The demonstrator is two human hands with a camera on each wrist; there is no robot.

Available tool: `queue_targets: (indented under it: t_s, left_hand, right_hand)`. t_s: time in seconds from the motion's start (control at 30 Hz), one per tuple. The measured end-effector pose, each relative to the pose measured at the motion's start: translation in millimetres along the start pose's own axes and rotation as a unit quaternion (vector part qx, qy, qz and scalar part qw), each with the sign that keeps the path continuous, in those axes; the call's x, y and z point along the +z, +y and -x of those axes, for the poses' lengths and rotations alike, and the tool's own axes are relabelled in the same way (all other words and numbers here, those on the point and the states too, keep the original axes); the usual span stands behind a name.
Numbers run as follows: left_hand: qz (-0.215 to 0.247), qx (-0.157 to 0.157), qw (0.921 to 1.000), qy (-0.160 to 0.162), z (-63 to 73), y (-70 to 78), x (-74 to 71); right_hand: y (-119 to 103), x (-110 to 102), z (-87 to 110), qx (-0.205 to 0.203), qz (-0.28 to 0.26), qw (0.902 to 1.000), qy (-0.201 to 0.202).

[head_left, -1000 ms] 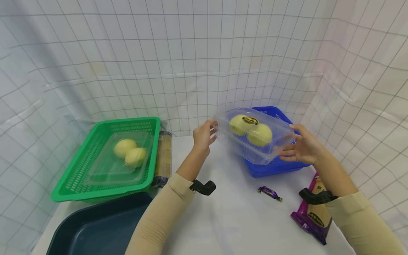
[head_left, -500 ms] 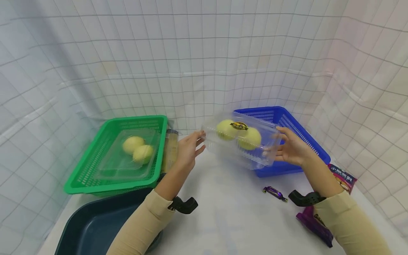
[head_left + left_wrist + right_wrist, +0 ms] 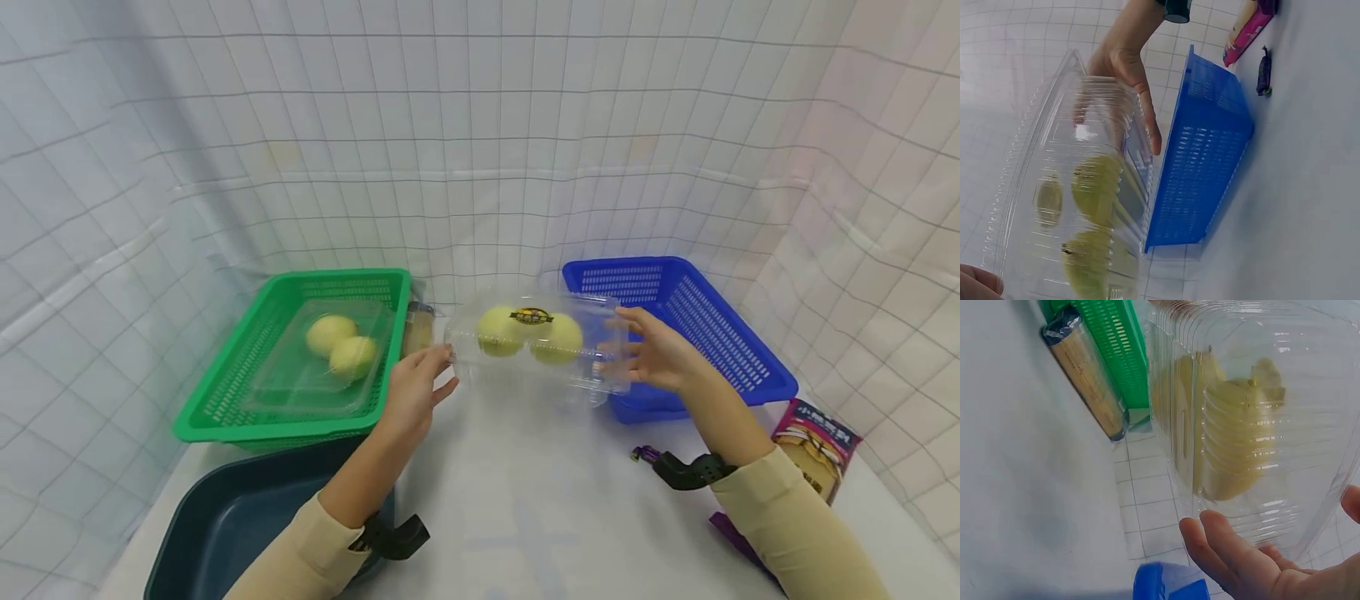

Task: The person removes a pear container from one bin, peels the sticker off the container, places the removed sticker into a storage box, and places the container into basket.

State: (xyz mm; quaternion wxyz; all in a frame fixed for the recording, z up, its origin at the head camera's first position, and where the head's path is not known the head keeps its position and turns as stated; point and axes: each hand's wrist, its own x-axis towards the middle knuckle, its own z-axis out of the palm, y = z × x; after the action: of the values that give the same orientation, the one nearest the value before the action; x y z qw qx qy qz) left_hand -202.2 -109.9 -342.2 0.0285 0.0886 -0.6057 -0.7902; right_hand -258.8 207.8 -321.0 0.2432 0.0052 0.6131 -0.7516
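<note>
Between my two hands hangs a clear plastic clamshell container point(image 3: 592, 327), with two round yellow-green fruits point(image 3: 557, 338) inside and a dark label on top. My left hand point(image 3: 411, 396) pinches its left end, thumb on the upper side. At the opposite end my right hand point(image 3: 660, 354) grips it, the fingers spread beneath and seen through the plastic. In the right wrist view, that hand's fingertips point(image 3: 1213, 528) press on the container's wall. The container is held above the white table, left of the blue basket point(image 3: 750, 367), overlapping its near left corner in the head view.
On the left, a green basket point(image 3: 300, 433) holds a similar clear container point(image 3: 277, 387) with two fruits. Nearer is a dark blue tub point(image 3: 247, 533), and beside the basket a tan wrapped package point(image 3: 1088, 375). A purple candy point(image 3: 643, 454) and snack bag point(image 3: 813, 446) lie right.
Both hands have moved the container left and nearer the body, from over the blue basket to beside it. It has become more level. The view has turned slightly.
</note>
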Motion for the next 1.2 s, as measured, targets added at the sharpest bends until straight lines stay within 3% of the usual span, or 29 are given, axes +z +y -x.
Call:
queue_targets:
  t_s: [0.2,0.4,0.53,0.8,0.97,1.2]
  left_hand:
    - [-0.009,0.001,1.0000,0.000,16.3,-6.6,-11.8]
    - [-0.022,0.005,0.9997,0.005,30.8,-15.6,-19.0]
    - [-0.028,0.000,0.9996,0.007,39.2,-23.5,-22.6]
    - [-0.062,-0.018,0.9978,0.012,49.5,-43.7,-30.7]
    - [-0.087,-0.030,0.9956,0.017,51.6,-47.3,-32.7]
    - [-0.132,-0.093,0.9868,-0.001,48.9,-48.1,-35.8]
  right_hand:
    - [7.5,13.5,-10.8,0.000,0.004,1.0000,0.001]
    - [19.5,31.0,-18.5,-0.008,-0.069,0.9974,-0.021]
    - [30.6,40.2,-25.0,-0.011,-0.102,0.9946,-0.010]
    - [67.8,48.4,-40.7,-0.018,-0.065,0.9958,0.061]
    - [83.0,49.3,-47.3,-0.019,-0.045,0.9945,0.093]
    - [99.9,45.0,-56.6,-0.024,-0.028,0.9949,0.094]
